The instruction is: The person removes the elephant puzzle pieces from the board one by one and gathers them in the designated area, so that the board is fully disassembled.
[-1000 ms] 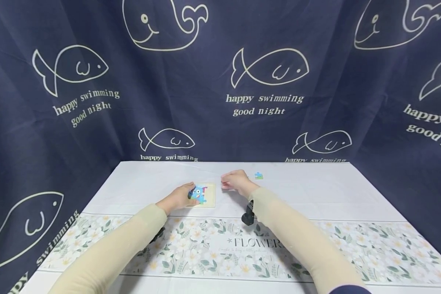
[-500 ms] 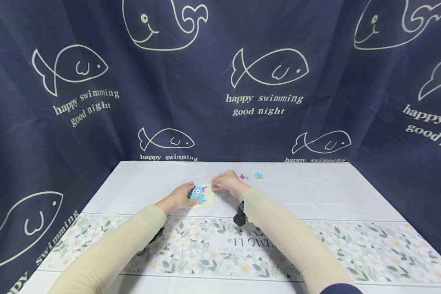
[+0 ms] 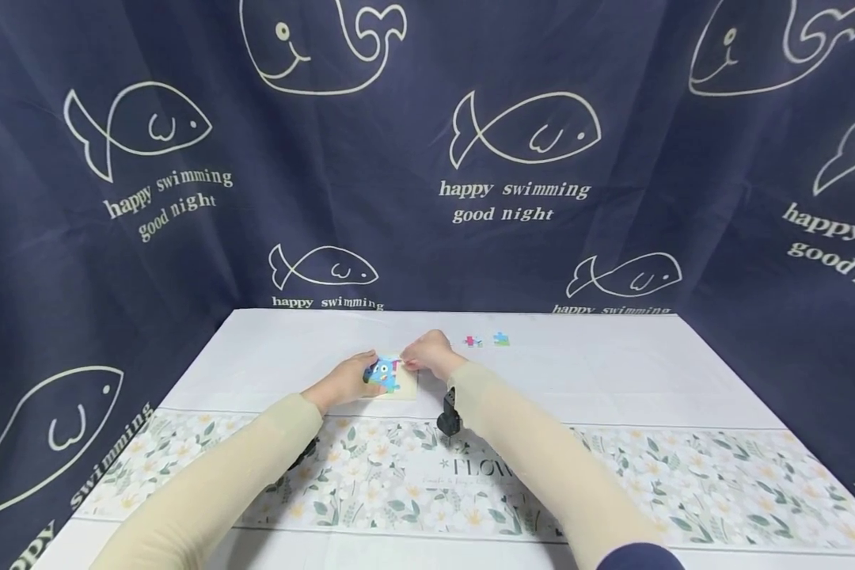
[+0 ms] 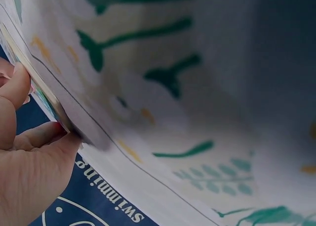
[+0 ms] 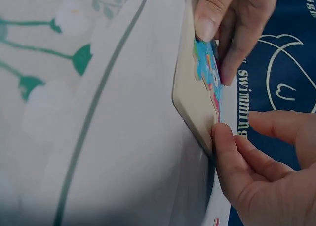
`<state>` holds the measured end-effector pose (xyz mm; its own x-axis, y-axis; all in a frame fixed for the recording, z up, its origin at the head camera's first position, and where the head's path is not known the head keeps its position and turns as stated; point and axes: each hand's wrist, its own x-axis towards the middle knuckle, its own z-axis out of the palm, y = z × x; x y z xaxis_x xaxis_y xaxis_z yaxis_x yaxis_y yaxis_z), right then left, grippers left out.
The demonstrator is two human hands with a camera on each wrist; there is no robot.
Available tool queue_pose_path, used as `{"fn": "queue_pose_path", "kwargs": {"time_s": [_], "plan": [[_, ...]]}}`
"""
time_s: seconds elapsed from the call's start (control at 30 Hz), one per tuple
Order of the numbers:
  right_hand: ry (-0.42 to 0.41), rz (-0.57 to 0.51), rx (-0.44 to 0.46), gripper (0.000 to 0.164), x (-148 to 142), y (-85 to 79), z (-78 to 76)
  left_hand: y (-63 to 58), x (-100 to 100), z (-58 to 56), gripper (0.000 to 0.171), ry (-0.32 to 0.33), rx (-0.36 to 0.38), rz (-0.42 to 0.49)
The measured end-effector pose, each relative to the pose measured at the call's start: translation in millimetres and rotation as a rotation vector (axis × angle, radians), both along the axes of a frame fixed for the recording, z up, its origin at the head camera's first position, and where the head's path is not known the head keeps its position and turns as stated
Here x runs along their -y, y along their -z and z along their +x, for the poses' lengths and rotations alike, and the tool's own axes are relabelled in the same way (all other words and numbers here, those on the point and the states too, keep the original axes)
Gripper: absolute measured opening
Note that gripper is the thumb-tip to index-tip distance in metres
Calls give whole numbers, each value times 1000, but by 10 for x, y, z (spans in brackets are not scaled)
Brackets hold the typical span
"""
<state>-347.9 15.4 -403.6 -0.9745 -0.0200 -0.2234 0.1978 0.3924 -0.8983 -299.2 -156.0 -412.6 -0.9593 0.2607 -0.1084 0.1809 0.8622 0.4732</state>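
Right hand (image 3: 431,352) leftward — puzzle (image 3: 389,376) face-up

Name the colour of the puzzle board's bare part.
Light beige; the puzzle board shows best in the right wrist view.

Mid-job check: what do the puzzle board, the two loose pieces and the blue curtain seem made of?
Puzzle board: probably wood, matte; the uncovered part is plain pale tan.
Pink piece and blue-green piece: coloured on top; too small to tell wood from card.
Curtain: likely fabric, matte; it hangs in soft folds.
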Motion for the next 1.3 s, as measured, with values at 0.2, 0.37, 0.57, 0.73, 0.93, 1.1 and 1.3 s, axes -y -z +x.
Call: {"fn": "queue_pose_path", "kwargs": {"time_s": [0.2, 0.37, 0.57, 0.73, 0.93, 1.1, 1.3], "plan": [[88, 297, -12, 36, 143, -26, -23, -18, -2, 17, 76, 14, -3, 17], [86, 322, -39, 47, 203, -25, 22, 5, 4, 23, 76, 11, 8, 19], [14, 433, -135, 57, 257, 7, 52, 7, 5, 19, 75, 13, 9, 6], [17, 462, -137, 63, 275, -1, 39, -13, 5, 12, 75, 14, 7, 8], [50, 483, -109, 65, 300, -32, 15, -22, 17, -10, 76, 22, -12, 4], [60, 505, -97, 58, 319, -15, 11, 14, 31, -20, 76, 19, -7, -2], [58, 493, -86, 40, 289, -6, 29, 9, 12, -1, 76, 14, -2, 11]]}}
